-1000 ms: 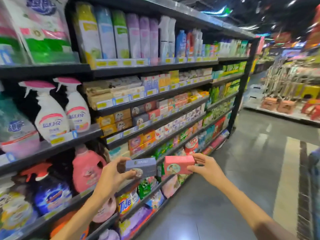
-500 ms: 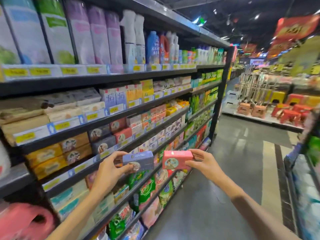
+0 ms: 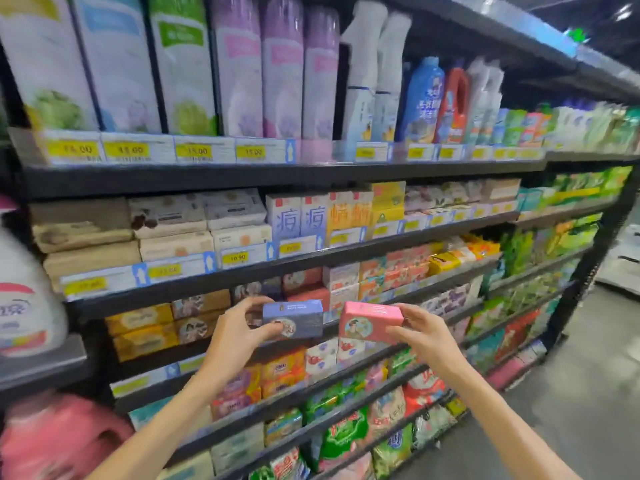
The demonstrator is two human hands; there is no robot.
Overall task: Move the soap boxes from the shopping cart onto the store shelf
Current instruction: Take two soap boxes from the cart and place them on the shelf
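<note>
left hand (image 3: 239, 332) grips blue soap box (image 3: 293, 318) (label blurred, corner hidden).

Dark tiered store shelf (image 3: 277, 174), rows of stacked soap boxes (image 3: 173, 249) and bottles (image 3: 420, 98).

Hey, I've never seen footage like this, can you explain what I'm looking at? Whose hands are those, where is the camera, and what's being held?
There is no machine here. The picture comes from one wide-angle camera worn on a person's head, looking forward and down, so the two bare arms reaching in from the bottom are the wearer's own. The wide lens is why the store shelf looks curved.

The left hand holds a blue soap box, and the right hand holds a pink soap box. Both boxes are raised side by side, close together, in front of a shelf level stocked with similar small soap boxes. Neither has been set down yet.

Other levels carry tall refill bags, bottles and packets, with yellow price tags along the edges. The shopping cart is not in this view.
</note>
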